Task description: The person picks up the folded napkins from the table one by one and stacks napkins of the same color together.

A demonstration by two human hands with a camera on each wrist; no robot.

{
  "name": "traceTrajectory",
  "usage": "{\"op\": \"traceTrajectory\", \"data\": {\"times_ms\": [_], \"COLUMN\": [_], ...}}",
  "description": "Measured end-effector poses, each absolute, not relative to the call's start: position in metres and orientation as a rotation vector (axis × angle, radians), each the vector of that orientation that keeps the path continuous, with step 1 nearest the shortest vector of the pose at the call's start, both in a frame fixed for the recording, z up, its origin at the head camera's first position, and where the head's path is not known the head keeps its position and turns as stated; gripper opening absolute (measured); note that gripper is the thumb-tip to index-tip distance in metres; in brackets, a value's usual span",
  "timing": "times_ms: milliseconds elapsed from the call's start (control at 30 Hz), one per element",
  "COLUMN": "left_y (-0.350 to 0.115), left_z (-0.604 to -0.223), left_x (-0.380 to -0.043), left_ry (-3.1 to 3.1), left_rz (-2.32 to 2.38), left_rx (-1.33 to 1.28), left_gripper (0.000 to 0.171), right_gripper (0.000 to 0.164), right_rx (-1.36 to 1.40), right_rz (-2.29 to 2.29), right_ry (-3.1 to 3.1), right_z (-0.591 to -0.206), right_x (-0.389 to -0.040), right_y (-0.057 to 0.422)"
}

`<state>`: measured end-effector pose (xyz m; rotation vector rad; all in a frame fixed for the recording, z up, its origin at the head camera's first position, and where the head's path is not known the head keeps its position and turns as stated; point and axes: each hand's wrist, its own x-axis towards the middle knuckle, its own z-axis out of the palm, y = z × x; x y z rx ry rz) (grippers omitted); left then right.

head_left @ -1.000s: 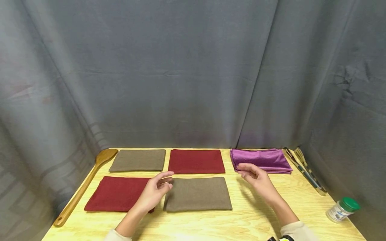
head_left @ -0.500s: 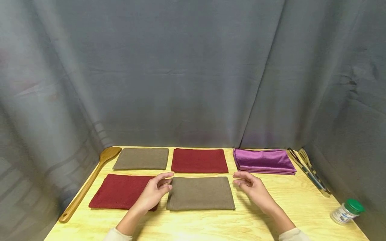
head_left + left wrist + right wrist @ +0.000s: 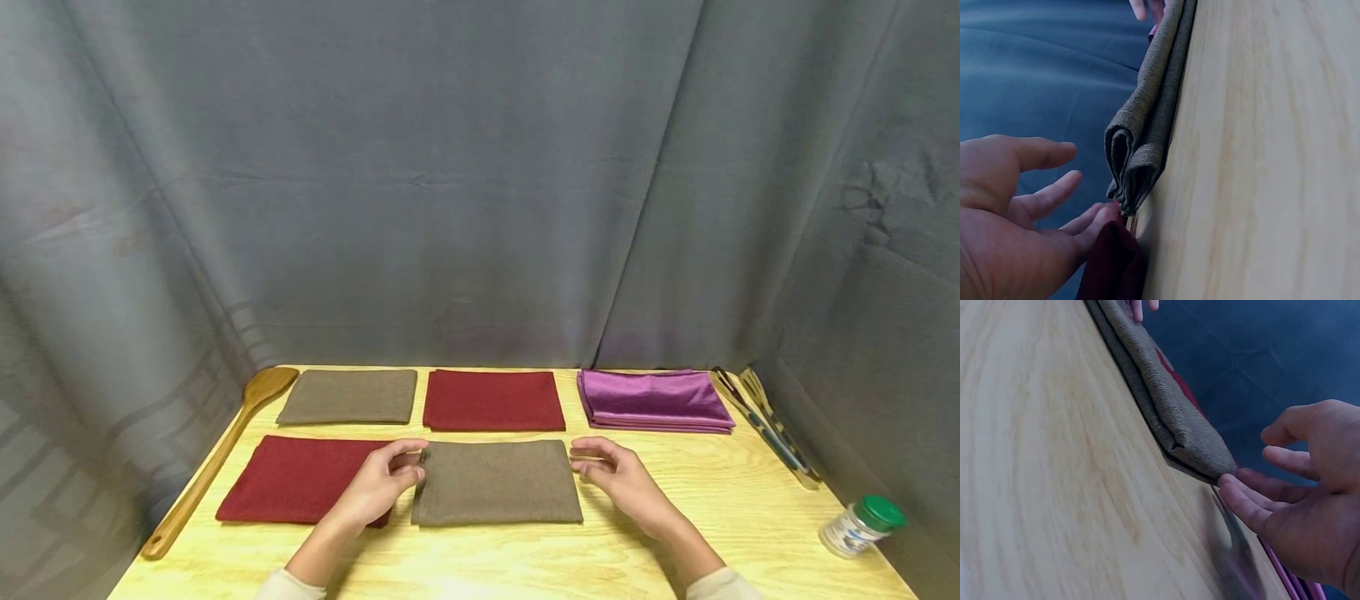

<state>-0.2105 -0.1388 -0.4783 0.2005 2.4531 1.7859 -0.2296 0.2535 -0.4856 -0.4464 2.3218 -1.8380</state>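
A folded grey-brown cloth point(image 3: 497, 483) lies flat at the front middle of the table, its layered edge showing in the left wrist view. At its left side is my left hand point(image 3: 378, 483), fingers loosely bent, above the right end of a folded dark red cloth point(image 3: 296, 481). My right hand point(image 3: 622, 483) is at the opposite side; in the right wrist view its fingertips point(image 3: 1229, 481) meet the cloth's corner, or nearly so. Neither hand grips anything. Behind lie another grey-brown cloth point(image 3: 348, 397), a second dark red cloth point(image 3: 493, 401) and a shiny purple cloth point(image 3: 654, 401).
A long wooden spoon point(image 3: 206, 471) lies along the table's left edge. Tongs point(image 3: 772, 433) lie by the right edge, and a small jar with a green lid point(image 3: 862, 527) stands at the front right. Grey curtains point(image 3: 450, 183) enclose the back and sides.
My right hand has moved left and down, from near the purple cloth to the right side of the front grey-brown cloth. My left hand has lowered slightly. The cloths keep their places.
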Motion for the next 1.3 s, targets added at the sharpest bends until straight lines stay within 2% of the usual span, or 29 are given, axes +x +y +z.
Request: {"op": "traceTrajectory", "data": {"times_ms": [500, 900, 1300], "left_y": [-0.134, -0.128, -0.126], "left_z": [-0.477, -0.479, -0.481], "left_x": [-0.205, -0.206, -0.207], "left_ry": [2.455, 2.607, 2.448], "left_rz": [1.679, 1.563, 1.677], "left_rx": [0.189, 0.130, 0.279], "left_gripper": [0.053, 0.042, 0.042], "right_gripper": [0.041, 0.038, 0.033], "right_rx": [-0.399, -0.334, -0.345], "right_rz": [-1.790, -1.834, -1.746], "right_ry": [2.334, 2.324, 2.357], "right_z": [-0.490, -0.495, -0.494], "right_x": [-0.231, -0.230, -0.229], "right_y": [0.252, 0.244, 0.244]}}
